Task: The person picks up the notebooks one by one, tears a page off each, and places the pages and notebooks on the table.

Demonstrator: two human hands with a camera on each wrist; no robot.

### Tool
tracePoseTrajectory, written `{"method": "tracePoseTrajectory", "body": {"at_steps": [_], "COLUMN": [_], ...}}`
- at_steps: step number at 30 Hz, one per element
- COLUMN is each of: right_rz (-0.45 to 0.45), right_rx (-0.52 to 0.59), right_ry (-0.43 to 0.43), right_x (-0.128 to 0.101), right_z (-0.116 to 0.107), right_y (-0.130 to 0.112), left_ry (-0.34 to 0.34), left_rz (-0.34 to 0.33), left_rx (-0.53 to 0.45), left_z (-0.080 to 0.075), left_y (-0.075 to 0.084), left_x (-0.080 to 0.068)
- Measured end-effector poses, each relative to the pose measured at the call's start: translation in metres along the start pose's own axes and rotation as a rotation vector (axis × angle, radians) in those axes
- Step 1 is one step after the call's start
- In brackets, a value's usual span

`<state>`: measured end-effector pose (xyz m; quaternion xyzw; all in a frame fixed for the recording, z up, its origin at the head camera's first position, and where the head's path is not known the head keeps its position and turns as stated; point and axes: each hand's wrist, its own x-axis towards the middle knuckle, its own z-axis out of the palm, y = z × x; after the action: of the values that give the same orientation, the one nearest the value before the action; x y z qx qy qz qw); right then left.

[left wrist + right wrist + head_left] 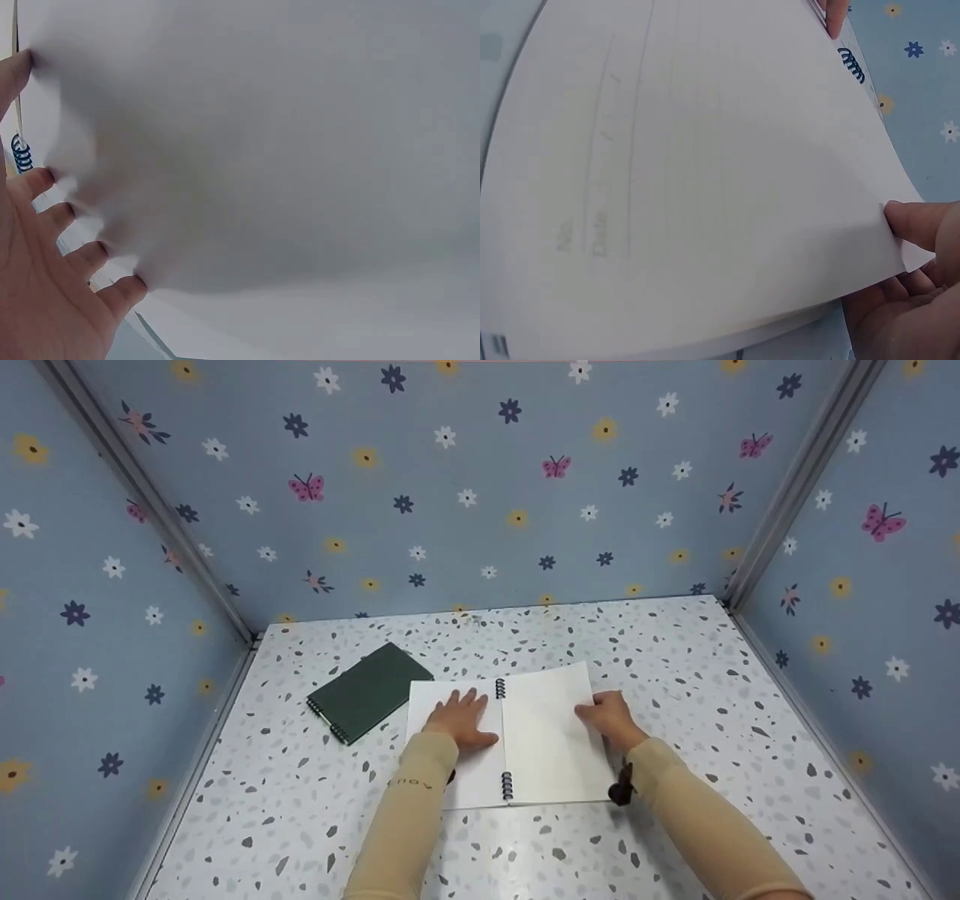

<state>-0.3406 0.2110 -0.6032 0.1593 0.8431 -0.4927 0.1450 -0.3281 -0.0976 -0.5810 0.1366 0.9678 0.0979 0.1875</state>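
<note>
An open white spiral notebook (517, 735) is laid flat near the middle of the desk (675, 660), a little toward the front edge, spine running front to back with dark coils (500, 688) showing at its far and near ends. The left page is pinned by the left hand (459, 718), fingers spread straight and flat on the paper, seemingly so the book is kept from sliding or flipping shut; in the left wrist view the fingertips (45, 180) are seen pressed on the white sheet. The outer edge of the right page is pinched by the right hand (611, 716), thumb (919, 221) on top and fingers beneath, the sheet lifted and bowed slightly off the stack, as a leaf is held for turning. Faint ruled lines and a date field are visible on that sheet in the right wrist view.

A closed dark green spiral notebook (369, 690) is laid at an angle toward the far left corner, just beside the open one, touching or overlapping cannot be told. Floral walls (480, 487) enclose the desk on three sides.
</note>
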Motion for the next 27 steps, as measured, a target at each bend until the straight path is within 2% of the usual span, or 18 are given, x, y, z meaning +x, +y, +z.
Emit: {"method": "tracePoseTrajectory", "body": {"at_steps": [6, 15, 27], "right_rz": [0.024, 0.011, 0.054], "right_rx": [0.013, -0.020, -0.018], "right_ry": [-0.016, -0.040, -0.047], "right_x": [-0.0030, -0.0052, -0.0040], "right_z": [-0.0006, -0.0019, -0.0025], "right_y": [0.0021, 0.0025, 0.0045], "left_ry": [0.001, 0.024, 0.025], "left_rz": [0.029, 0.018, 0.013], "left_rx": [0.049, 0.076, 0.064], "left_z": [-0.0002, 0.0006, 0.0003], "left_y": [-0.0031, -0.0013, -0.0010], "left_x": [-0.0034, -0.0028, -0.0036]}}
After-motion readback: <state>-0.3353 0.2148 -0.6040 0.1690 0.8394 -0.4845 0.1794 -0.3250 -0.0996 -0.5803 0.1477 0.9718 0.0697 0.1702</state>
